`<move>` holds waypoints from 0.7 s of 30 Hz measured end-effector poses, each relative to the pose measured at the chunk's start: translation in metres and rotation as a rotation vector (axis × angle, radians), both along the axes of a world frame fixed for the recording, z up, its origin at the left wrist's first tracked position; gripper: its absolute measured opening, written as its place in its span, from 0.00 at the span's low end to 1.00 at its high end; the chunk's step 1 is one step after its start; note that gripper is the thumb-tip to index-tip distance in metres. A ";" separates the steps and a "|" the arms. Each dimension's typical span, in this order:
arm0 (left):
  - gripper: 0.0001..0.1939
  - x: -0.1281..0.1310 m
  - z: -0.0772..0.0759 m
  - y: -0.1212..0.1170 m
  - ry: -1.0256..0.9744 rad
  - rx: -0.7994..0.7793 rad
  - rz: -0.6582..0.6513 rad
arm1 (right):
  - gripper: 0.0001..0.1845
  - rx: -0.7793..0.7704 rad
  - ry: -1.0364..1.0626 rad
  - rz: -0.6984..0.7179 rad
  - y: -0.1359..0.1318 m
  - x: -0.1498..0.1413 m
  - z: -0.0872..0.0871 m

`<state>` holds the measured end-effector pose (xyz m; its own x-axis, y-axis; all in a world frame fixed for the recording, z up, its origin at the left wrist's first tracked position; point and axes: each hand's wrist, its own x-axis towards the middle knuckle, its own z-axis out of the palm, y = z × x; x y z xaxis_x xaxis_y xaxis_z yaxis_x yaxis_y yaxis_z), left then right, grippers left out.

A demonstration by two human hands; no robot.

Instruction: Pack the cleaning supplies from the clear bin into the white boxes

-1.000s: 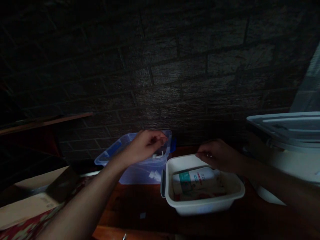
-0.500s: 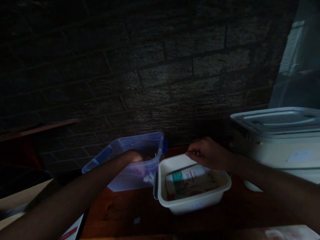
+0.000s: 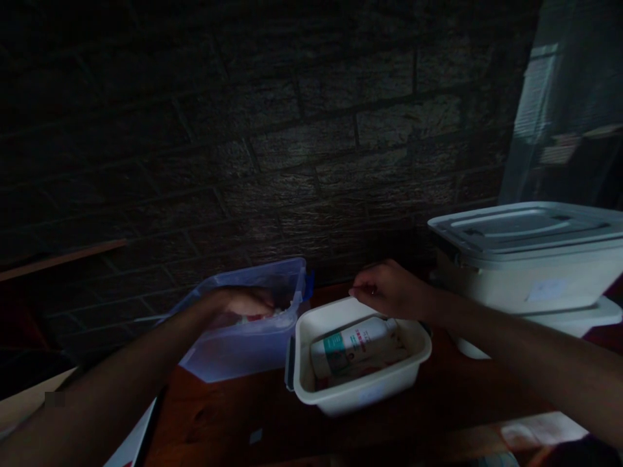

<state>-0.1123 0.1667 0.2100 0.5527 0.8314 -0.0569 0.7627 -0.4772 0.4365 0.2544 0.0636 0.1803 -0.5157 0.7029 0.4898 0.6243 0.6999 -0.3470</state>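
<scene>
A clear, blue-tinted plastic box (image 3: 233, 357) stands on the wooden table. My left hand (image 3: 250, 303) reaches into it, fingers closed around something white and red (image 3: 256, 318), mostly hidden, whose kind I cannot make out. Beside the box is a white plastic bin (image 3: 365, 395), its lid off. My right hand (image 3: 384, 285) is at the bin's back rim, with thumb and fingers pinched on it. Inside the bin lies a white bottle (image 3: 357, 340) with a teal band and red print, on its side.
To the right, a large lidded storage box (image 3: 516, 272) rests on another pale lid or box. A dark brick wall (image 3: 311, 155) rises behind the table (image 3: 209, 421). A small pale scrap (image 3: 256, 436) lies in front. Pale packaging (image 3: 540, 431) is at the lower right edge.
My left hand has risen inside the clear box, bringing the white and red thing up near the rim. My right hand stays at the bin's rim. The view has shifted slightly right.
</scene>
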 end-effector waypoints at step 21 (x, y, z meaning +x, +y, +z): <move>0.20 0.160 0.071 -0.063 -0.932 -0.257 -0.347 | 0.29 -0.166 0.963 0.150 -0.011 0.019 0.055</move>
<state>0.0479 0.1040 0.2813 0.6759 0.6409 0.3639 -0.0935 -0.4152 0.9049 0.2735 0.0529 0.2353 -0.0382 0.7607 0.6480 -0.0677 0.6450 -0.7612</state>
